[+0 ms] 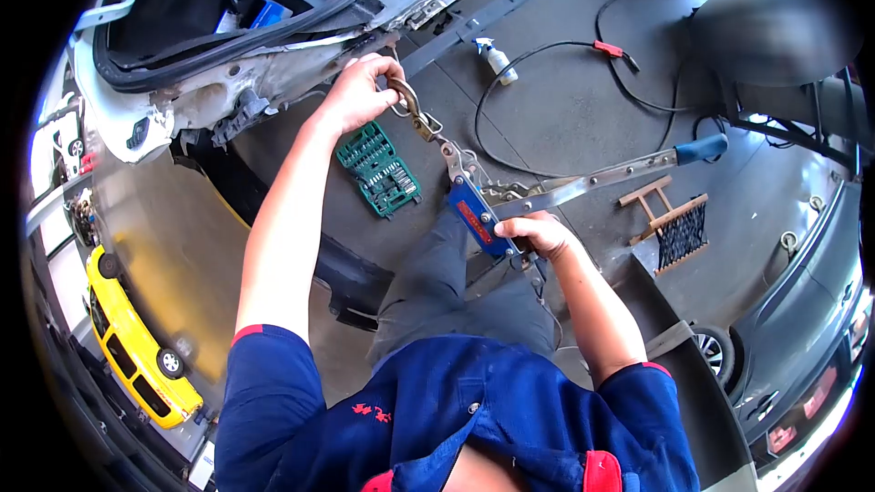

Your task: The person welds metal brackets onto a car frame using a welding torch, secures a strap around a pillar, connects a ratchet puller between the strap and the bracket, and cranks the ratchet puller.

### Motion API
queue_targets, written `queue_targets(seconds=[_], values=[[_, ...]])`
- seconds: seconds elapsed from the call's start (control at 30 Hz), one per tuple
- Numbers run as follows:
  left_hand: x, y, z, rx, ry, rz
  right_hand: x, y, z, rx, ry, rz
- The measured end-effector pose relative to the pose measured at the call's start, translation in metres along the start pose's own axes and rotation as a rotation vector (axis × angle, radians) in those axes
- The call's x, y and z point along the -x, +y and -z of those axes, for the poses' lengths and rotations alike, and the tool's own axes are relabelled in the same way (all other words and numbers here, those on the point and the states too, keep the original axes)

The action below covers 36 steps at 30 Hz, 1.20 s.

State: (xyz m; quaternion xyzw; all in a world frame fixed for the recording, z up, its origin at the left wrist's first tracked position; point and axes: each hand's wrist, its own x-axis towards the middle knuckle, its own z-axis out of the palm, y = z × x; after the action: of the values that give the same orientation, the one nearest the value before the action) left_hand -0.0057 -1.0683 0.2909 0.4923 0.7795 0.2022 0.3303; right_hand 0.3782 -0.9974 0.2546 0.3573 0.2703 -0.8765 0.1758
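Observation:
My left hand [363, 96] is raised at the car body's edge, its fingers closed on the hook [416, 110] at one end of a hand cable puller. The hook has a spring latch and joins the puller's metal linkage. My right hand [538, 234] grips the blue frame of the hand cable puller [472, 215], thumb on top, the fingers underneath partly hidden. From this frame a long steel lever [602, 184] with a blue grip sticks out to the right. The stripped car body [205, 96] fills the upper left, with bare, rough metal along its sill.
A green socket set case [379, 169] lies open on the floor below my left hand. Beyond are a spray bottle [497, 62], a black cable [480, 128] and a small wooden-framed stool [670, 219]. A dark car [802, 310] stands right, a yellow car [137, 337] left.

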Motion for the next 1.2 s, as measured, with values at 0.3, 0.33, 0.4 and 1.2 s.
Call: queue_targets(seconds=[0.3, 0.33, 0.4, 1.2], values=[[-0.003, 0.012, -0.001, -0.494, -0.164, -0.186, -0.022, 0.053, 0.014, 0.207, 0.041, 0.094], [-0.004, 0.012, -0.002, -0.543, -0.163, -0.242, -0.024, 0.059, 0.018, 0.206, 0.036, 0.075], [-0.003, 0.019, 0.000, -0.569, -0.185, -0.306, -0.021, 0.052, 0.010, 0.343, 0.099, 0.247], [0.030, 0.156, -0.161, 0.146, -0.440, -0.434, -0.008, 0.155, 0.123, 0.490, 0.458, 0.446]])
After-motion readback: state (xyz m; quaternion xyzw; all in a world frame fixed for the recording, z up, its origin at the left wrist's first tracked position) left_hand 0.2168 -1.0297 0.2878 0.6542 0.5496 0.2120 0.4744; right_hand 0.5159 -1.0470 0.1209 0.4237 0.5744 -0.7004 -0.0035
